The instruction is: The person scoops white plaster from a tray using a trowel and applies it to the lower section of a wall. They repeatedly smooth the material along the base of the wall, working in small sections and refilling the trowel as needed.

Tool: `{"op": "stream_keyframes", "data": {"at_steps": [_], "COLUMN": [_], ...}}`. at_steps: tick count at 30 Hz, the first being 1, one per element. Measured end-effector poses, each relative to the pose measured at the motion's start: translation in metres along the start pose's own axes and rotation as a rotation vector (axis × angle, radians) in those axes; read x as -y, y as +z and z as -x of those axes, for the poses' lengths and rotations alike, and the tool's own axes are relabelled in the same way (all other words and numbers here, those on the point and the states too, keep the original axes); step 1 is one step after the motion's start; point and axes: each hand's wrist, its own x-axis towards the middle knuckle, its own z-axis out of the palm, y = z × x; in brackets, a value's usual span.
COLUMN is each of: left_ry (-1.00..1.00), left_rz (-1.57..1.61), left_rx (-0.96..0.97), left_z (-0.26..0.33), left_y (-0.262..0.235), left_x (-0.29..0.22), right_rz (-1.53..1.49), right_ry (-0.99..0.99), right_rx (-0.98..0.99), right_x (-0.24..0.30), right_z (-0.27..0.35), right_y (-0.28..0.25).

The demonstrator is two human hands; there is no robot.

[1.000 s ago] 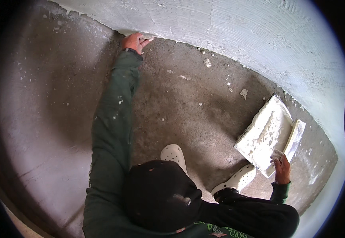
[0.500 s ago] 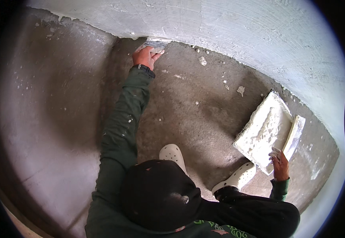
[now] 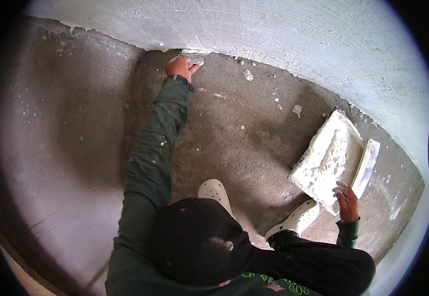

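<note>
The left hand is clenched round a small trowel, its blade pressed where the white plastered wall meets the concrete floor — just beyond the fingertips. The right hand grips the near corner of a plaster-laden board, with a white float just beside it.

Dark green long sleeves flecked with plaster, black cap, black wristband, dark trousers, white perforated clogs

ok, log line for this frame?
left hand: presses trowel at wall base | right hand: holds plaster board | floor: plaster bits
</note>
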Motion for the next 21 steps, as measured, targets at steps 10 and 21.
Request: {"op": "stream_keyframes", "data": {"at_steps": [10, 21], "left_ry": [0.050, 0.033], "left_rz": [0.016, 0.077], "left_rx": [0.251, 0.021], "left_z": [0.031, -0.027], "left_y": [-0.004, -0.074], "left_x": [-0.054, -0.031], "right_rz": [-0.016, 0.000], "right_ry": [-0.008, 0.042], "right_rx": [0.001, 0.038], "right_x": [0.004, 0.009], "right_z": [-0.004, -0.012], "right_y": [0.002, 0.006]}}
